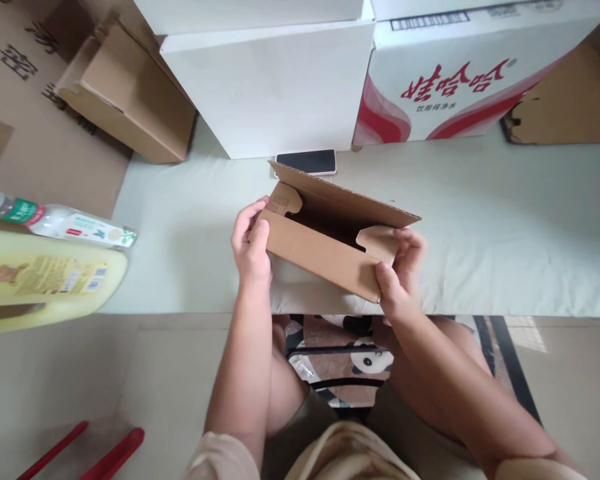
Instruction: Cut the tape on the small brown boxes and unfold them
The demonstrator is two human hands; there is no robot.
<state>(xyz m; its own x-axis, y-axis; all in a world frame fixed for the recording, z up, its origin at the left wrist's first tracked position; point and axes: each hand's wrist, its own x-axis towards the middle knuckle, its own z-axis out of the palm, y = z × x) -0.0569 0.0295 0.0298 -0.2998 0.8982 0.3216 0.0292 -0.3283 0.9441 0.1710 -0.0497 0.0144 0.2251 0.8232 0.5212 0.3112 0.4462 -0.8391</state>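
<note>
Head view: left hand and right hand pinch opposite ends of small brown corrugated cardboard box — flaps kept open, black phone just behind.

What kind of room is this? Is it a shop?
Probably a home or small packing corner, not a shop floor. A person sits at a low cloth-covered surface, both hands folding a small cardboard box, with big cartons stacked behind and a yellow jug lying nearby.

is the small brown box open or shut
Open: the box has its lid flap raised at the back and its dark inside shows, while the left hand and right hand grip its ends.
</note>
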